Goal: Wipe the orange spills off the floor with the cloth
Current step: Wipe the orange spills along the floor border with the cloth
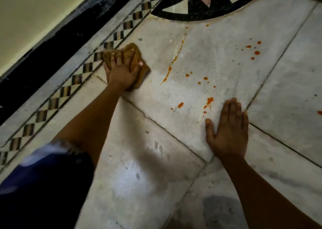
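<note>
A brownish-orange cloth [137,54] lies bunched on the pale marble floor [156,167] near the checkered border. My left hand [122,70] presses down on it with fingers spread across its top. Orange spills mark the floor to the right of the cloth: a long thin streak [174,60], scattered drops [205,78], a larger splash [209,100] just beyond my right fingertips, and a cluster of dots [256,52] farther right. My right hand [228,129] rests flat on the floor with straight fingers, holding nothing.
A checkered inlay border [66,91] runs diagonally along the left, beside a black skirting [43,54] and a cream wall. A black-and-white circular inlay [200,11] lies at the top. My dark blue sleeve or knee [40,180] fills the lower left. One more orange spot [319,112] sits at the right edge.
</note>
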